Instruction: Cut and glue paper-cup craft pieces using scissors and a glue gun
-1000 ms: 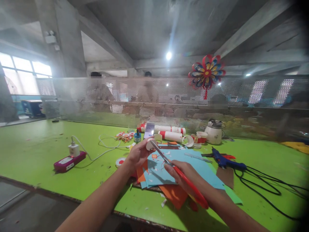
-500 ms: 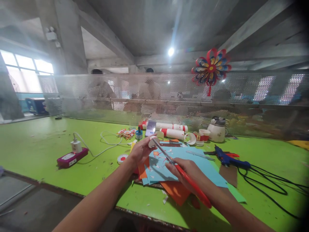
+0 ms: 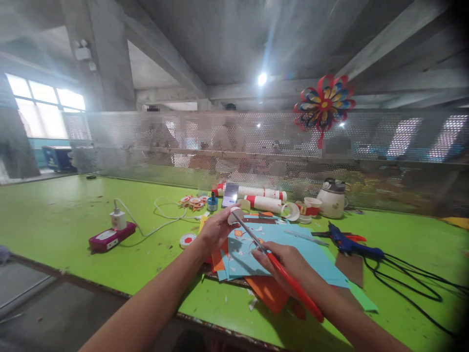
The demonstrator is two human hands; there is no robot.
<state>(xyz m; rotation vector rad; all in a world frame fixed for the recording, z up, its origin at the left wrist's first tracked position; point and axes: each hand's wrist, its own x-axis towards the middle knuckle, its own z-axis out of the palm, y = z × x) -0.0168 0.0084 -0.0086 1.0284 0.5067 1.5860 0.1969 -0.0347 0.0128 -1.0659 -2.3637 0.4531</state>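
My left hand point(image 3: 216, 228) is closed on a small white paper cup piece point(image 3: 235, 215), held up above the sheets. In my right hand point(image 3: 280, 256) are red-handled scissors point(image 3: 293, 282), their long blades pointing up and left. The blade tips meet the cup piece at its edge; whether they are cutting into it I cannot tell. Below both hands lie light blue paper sheets point(image 3: 271, 266) with white scraps on them. Orange paper point(image 3: 269, 292) sticks out underneath.
A blue glue gun point(image 3: 353, 244) with black cables lies at right. Behind the paper are paper cups point(image 3: 312, 205), stacked cups point(image 3: 266, 202), a phone point(image 3: 230, 195), an ink-blue bottle point(image 3: 212, 202) and a thermos jug point(image 3: 332, 199). A purple power strip point(image 3: 112, 237) sits at left.
The whole view has shifted slightly, so things sit a little further right and lower. My hands, the scissors and the cup piece keep nearly the same pose.
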